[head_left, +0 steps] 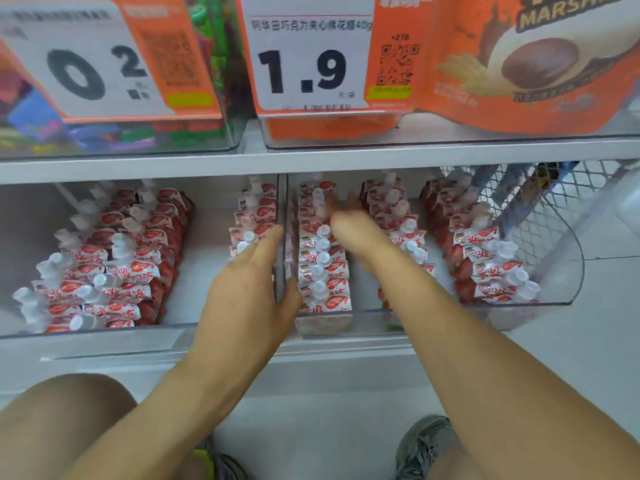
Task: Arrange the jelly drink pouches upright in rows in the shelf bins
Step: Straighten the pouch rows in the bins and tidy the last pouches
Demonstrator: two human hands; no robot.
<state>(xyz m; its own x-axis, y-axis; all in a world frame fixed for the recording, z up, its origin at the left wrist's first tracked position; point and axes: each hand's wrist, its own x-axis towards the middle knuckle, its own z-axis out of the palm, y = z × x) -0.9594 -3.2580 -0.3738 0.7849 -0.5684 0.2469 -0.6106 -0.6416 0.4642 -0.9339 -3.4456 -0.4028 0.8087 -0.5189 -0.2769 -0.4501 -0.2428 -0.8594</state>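
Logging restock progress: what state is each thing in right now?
Left bin: pouches upright in rows, gap right of middle.
Right bin: three upright rows.
Left hand: open, fingers straight, at the bins' dividing wall.
Right hand: blurred, reaching between rows; grip unclear.
Marshmallow bag: leaning in upper bin.

Going bare-armed, no sleeves showing; wearing 2 grey lace-up sneakers (424, 445), neon-yellow trim showing on the left one (204, 462).
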